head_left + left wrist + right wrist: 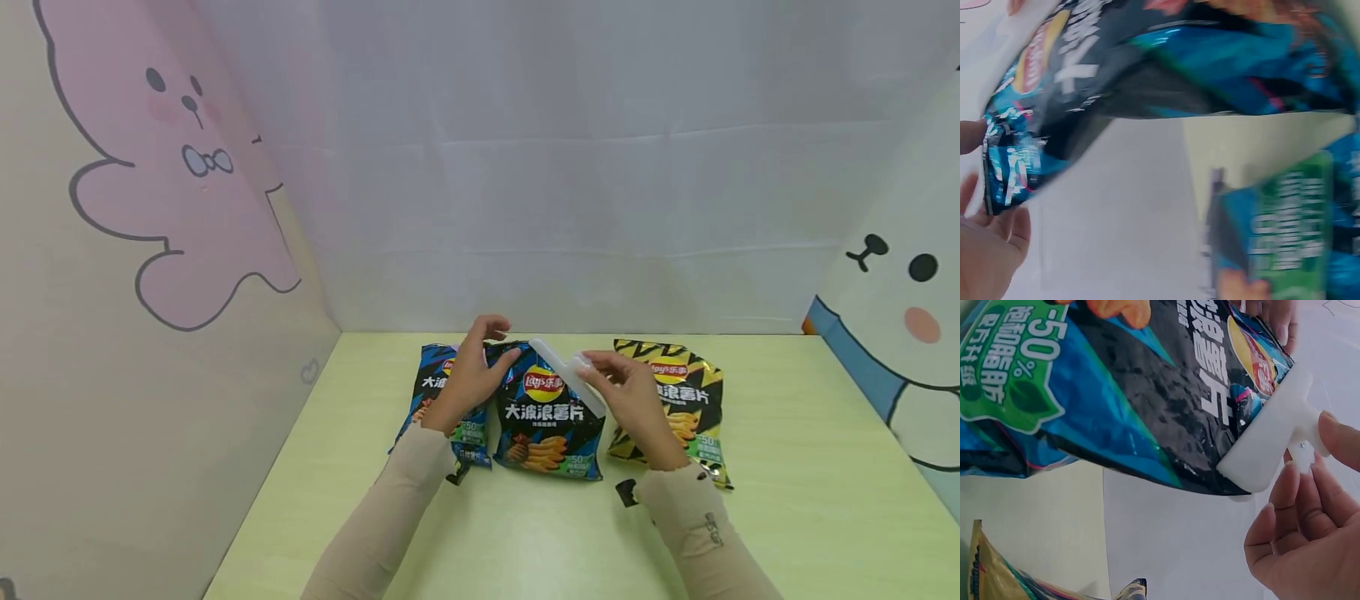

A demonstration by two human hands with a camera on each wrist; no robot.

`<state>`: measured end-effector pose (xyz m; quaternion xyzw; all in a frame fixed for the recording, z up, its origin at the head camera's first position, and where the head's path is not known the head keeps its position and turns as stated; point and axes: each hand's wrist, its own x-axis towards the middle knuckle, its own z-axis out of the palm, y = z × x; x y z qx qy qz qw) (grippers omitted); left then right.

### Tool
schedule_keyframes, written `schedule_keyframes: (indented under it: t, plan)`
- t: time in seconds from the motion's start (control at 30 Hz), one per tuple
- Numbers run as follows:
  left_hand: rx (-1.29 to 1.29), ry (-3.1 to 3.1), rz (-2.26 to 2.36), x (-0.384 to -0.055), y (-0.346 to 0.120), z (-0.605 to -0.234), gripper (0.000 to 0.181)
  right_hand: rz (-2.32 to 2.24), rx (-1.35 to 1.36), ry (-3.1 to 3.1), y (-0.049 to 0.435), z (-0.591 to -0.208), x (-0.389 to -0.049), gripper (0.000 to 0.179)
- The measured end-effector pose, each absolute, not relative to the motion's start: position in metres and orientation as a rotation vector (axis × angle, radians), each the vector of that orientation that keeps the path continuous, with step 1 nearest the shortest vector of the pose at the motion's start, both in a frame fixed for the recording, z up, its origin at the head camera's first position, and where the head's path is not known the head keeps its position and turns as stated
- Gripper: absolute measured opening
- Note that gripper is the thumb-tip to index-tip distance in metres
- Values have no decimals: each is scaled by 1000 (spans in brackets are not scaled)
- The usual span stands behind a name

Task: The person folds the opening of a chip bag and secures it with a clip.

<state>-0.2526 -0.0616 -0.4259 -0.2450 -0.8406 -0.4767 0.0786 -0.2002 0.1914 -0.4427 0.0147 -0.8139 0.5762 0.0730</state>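
A blue-and-black chip bag [551,446] sits in the middle of the row, its top end raised. At its upper left corner is my left hand [471,382]; thumb and fingers [1017,234] hold that corner. My right hand [637,408] pinches the handle of a white bag clip [566,375] between thumb and fingers. In the right wrist view, the clip's long bar [1260,447] lies slanted across the right part of the bag's top edge. The far side of the clip is mostly hidden behind the bag.
Another blue chip bag [472,442] lies to the left, partly under my left forearm. A yellow-and-black chip bag [708,408] lies to the right, partly behind my right hand. The pale yellow table [510,542] meets a white curtain [562,283] at the back.
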Motion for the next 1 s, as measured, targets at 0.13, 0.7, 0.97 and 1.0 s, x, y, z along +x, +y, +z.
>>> schedule_keyframes:
  t: [0.13, 0.7, 0.97, 1.0]
  plan:
    - [-621, -2653, -1475, -247, -68, -443, 77, 1772, 3, -2445, 192, -443, -201, 39]
    - [-429, -3055, -1528, -216, -72, -491, 120, 1873, -72, -2425, 190, -449, -217, 43]
    - [-501, -2989, -1566, -210, -70, -500, 101, 1902, -88, -2411, 190, -457, -227, 42]
    - [-515, -2981, -1573, -210, -69, -501, 98, 1903, -96, -2413, 190, -458, -228, 42]
